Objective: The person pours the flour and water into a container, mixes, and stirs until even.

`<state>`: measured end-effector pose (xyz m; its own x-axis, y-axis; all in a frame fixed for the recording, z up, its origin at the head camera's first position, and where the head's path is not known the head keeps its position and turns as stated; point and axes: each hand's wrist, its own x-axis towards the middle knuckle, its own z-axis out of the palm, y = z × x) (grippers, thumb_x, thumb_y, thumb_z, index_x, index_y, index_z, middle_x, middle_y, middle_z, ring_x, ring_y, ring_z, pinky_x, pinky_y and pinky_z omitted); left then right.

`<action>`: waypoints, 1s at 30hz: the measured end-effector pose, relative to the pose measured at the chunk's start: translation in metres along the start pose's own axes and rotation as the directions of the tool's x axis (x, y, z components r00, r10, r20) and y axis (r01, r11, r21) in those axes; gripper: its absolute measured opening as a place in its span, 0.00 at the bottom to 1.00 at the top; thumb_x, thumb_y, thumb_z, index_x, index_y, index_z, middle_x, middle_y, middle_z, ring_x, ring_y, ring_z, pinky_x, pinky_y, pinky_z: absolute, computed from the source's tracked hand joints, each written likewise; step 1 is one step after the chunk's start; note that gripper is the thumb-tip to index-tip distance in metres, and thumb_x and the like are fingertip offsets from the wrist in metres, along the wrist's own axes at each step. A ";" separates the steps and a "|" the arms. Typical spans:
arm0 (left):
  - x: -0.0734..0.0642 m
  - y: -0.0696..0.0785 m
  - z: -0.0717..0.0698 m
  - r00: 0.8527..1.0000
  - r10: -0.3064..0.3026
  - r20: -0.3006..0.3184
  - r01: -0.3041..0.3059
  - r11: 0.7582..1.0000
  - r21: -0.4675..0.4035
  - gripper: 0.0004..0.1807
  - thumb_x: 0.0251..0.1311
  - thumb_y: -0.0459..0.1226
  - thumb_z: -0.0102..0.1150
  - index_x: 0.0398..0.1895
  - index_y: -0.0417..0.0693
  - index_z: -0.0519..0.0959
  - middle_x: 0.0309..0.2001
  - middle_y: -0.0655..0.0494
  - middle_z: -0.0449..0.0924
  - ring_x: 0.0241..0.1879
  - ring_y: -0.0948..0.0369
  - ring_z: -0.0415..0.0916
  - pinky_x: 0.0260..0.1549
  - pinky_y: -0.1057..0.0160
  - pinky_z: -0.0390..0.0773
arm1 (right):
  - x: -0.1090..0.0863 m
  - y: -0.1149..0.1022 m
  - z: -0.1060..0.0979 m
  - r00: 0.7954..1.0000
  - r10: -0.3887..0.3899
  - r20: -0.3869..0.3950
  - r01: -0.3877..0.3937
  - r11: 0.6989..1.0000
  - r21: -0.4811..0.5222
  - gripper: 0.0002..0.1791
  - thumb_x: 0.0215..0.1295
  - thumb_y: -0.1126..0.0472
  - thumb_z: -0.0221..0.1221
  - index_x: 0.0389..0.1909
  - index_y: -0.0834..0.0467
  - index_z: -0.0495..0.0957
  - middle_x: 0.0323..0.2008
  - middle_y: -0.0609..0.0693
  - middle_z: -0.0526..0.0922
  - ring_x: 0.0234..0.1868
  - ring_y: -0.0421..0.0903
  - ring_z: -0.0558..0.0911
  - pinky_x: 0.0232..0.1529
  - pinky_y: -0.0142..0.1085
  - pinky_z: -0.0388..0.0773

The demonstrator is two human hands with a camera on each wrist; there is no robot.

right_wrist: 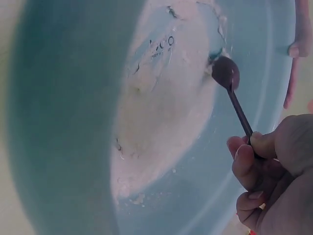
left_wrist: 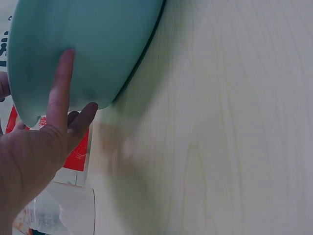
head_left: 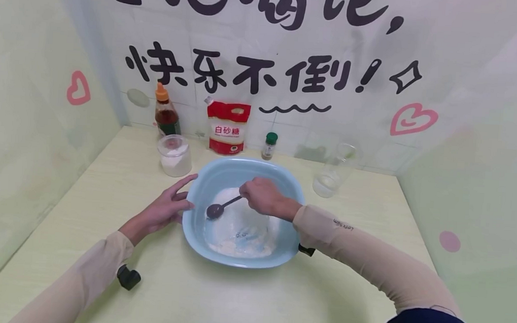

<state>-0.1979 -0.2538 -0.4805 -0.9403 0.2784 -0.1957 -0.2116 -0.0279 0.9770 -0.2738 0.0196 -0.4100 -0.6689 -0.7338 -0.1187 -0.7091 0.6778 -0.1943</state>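
A light blue basin (head_left: 241,262) stands on the table, with a wet-looking white powdery mix (head_left: 253,240) spread over its bottom. My right hand (head_left: 261,195) reaches over the basin and pinches the handle of a dark brown spoon (right_wrist: 226,73) between thumb and fingers. The spoon's bowl is down at the edge of the mix, toward the left side. My left hand (head_left: 166,210) is at the basin's left side, fingers spread and mostly straight. One of its fingers (left_wrist: 61,88) lies against the outer wall, and the thumb tip is at the rim.
Behind the basin stand a jar of white powder (head_left: 175,159), an orange-capped sauce bottle (head_left: 167,114), a red and white sugar bag (head_left: 227,130) and a small green-capped bottle (head_left: 269,146). A clear glass (head_left: 330,176) with some liquid is at the back right. Walls enclose the table.
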 end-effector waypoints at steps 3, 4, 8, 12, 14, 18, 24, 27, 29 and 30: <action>0.001 -0.002 -0.001 1.000 -0.007 0.007 0.007 1.000 -0.009 0.48 0.62 0.27 0.52 0.81 0.64 0.44 0.74 0.30 0.56 0.53 0.48 0.81 0.40 0.41 0.86 | -0.002 0.005 -0.002 0.999 0.045 -0.019 -0.047 0.996 -0.074 0.10 0.65 0.69 0.57 0.38 0.57 0.87 0.25 0.48 0.82 0.26 0.44 0.76 0.29 0.31 0.71; 0.001 -0.003 -0.001 1.000 -0.009 0.011 0.009 1.000 -0.010 0.48 0.62 0.28 0.52 0.81 0.64 0.44 0.74 0.30 0.56 0.53 0.49 0.81 0.40 0.41 0.86 | -0.004 0.007 -0.004 0.998 0.066 -0.021 -0.067 0.992 -0.103 0.09 0.64 0.69 0.57 0.37 0.56 0.86 0.25 0.48 0.82 0.27 0.44 0.76 0.29 0.32 0.72; 0.001 -0.003 -0.001 1.000 -0.012 0.012 0.012 1.000 -0.013 0.48 0.62 0.27 0.52 0.81 0.64 0.45 0.73 0.29 0.57 0.51 0.50 0.82 0.39 0.41 0.86 | -0.017 0.020 -0.018 0.990 0.143 -0.005 -0.141 0.970 -0.197 0.06 0.61 0.68 0.59 0.34 0.56 0.83 0.25 0.49 0.80 0.26 0.46 0.76 0.25 0.33 0.72; 0.001 0.000 -0.001 1.000 -0.006 0.008 0.006 1.000 -0.004 0.48 0.62 0.27 0.53 0.81 0.64 0.45 0.73 0.29 0.57 0.50 0.50 0.83 0.39 0.41 0.86 | -0.039 0.037 -0.037 0.985 0.165 0.044 -0.150 0.961 -0.233 0.05 0.58 0.69 0.57 0.27 0.56 0.78 0.21 0.49 0.73 0.24 0.47 0.71 0.21 0.34 0.68; 0.001 0.002 -0.001 1.000 -0.004 0.007 0.004 1.000 -0.001 0.48 0.62 0.27 0.53 0.81 0.65 0.45 0.73 0.29 0.58 0.50 0.50 0.83 0.39 0.41 0.86 | -0.050 0.043 -0.047 0.984 0.145 0.100 -0.124 0.973 -0.193 0.09 0.58 0.70 0.56 0.21 0.56 0.74 0.19 0.48 0.68 0.22 0.45 0.67 0.20 0.33 0.65; -0.001 0.004 -0.003 1.000 -0.002 0.004 0.002 1.000 -0.001 0.47 0.63 0.27 0.53 0.81 0.65 0.45 0.72 0.29 0.58 0.50 0.51 0.82 0.39 0.42 0.87 | -0.062 0.052 -0.053 0.966 0.039 0.254 -0.037 0.999 -0.011 0.15 0.62 0.71 0.56 0.17 0.58 0.76 0.15 0.44 0.67 0.20 0.41 0.66 0.22 0.29 0.64; -0.001 0.003 -0.004 1.000 -0.001 0.007 0.001 1.000 -0.002 0.47 0.64 0.27 0.52 0.81 0.65 0.44 0.72 0.29 0.58 0.50 0.51 0.82 0.39 0.43 0.87 | -0.051 0.039 -0.031 0.918 -0.129 0.374 0.034 0.968 0.251 0.11 0.69 0.68 0.57 0.26 0.61 0.84 0.17 0.48 0.79 0.18 0.38 0.75 0.22 0.25 0.72; 0.001 0.002 -0.003 1.000 -0.004 0.007 0.004 1.000 -0.005 0.47 0.63 0.27 0.52 0.81 0.65 0.45 0.72 0.29 0.58 0.51 0.50 0.82 0.39 0.42 0.86 | -0.038 0.024 -0.021 0.928 -0.112 0.356 0.019 0.967 0.255 0.09 0.69 0.66 0.58 0.32 0.59 0.86 0.21 0.48 0.83 0.20 0.39 0.77 0.22 0.27 0.74; 0.001 0.002 -0.002 1.000 -0.010 0.005 0.010 1.000 -0.009 0.47 0.62 0.27 0.52 0.81 0.65 0.45 0.72 0.29 0.58 0.51 0.50 0.82 0.39 0.42 0.86 | -0.030 0.014 -0.016 0.945 -0.096 0.312 0.029 0.977 0.212 0.07 0.68 0.66 0.59 0.36 0.57 0.87 0.25 0.46 0.84 0.25 0.41 0.78 0.27 0.28 0.75; 0.001 0.002 -0.001 1.000 -0.011 0.004 0.012 1.000 -0.009 0.48 0.62 0.27 0.52 0.81 0.65 0.45 0.72 0.29 0.58 0.51 0.51 0.82 0.39 0.42 0.86 | -0.026 0.009 -0.015 0.954 -0.082 0.290 0.027 0.982 0.188 0.07 0.68 0.65 0.60 0.38 0.56 0.87 0.28 0.45 0.85 0.28 0.41 0.78 0.30 0.29 0.76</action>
<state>-0.1997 -0.2546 -0.4793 -0.9367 0.2827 -0.2065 -0.2249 -0.0336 0.9738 -0.2661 0.0453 -0.3943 -0.5151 -0.7687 -0.3793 -0.6728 0.6367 -0.3767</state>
